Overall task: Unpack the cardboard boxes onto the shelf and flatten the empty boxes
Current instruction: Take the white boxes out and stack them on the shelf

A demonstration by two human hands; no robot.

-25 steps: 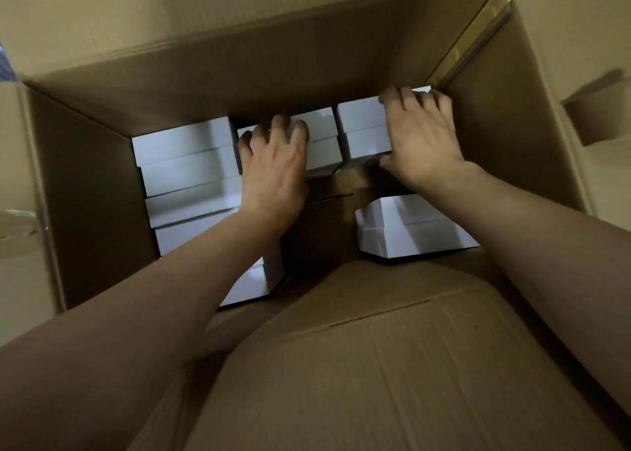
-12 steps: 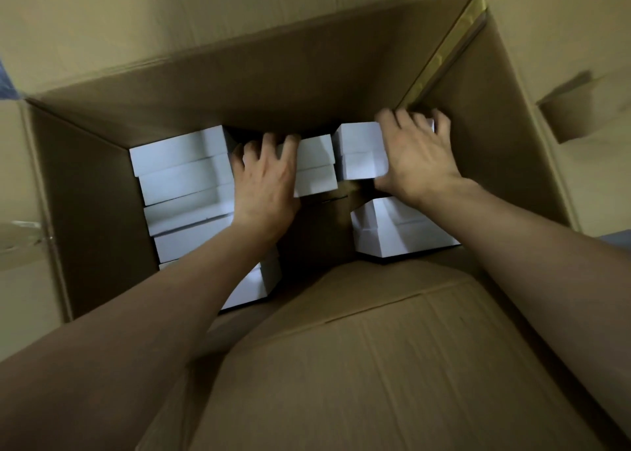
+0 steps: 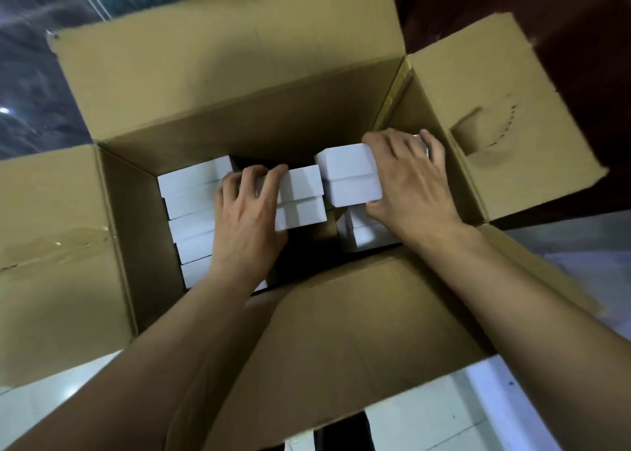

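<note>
An open brown cardboard box [image 3: 218,133] stands below me with all its flaps spread. Small white boxes fill part of it. My left hand [image 3: 247,218] grips a pair of stacked white boxes [image 3: 302,196] near the middle, fingers curled over their far edge. My right hand [image 3: 411,186] grips another pair of white boxes [image 3: 350,176] at the right, thumb under them and fingers over the far side; this pair sits higher than the rest. A row of white boxes [image 3: 191,198] lies along the left wall. More white boxes [image 3: 367,234] lie low under my right wrist.
The near flap [image 3: 341,345] hangs toward me under my forearms. The right flap [image 3: 505,116] has a hand-hole cutout; the left flap [image 3: 51,246] carries old tape. A dark glossy floor lies beyond the box, pale tiles nearer me, and dark brown furniture at the upper right.
Both pairs of white boxes have risen from the bottom of the carton in my hands. My head has pulled back, so the whole carton, its flaps and the floor now show.
</note>
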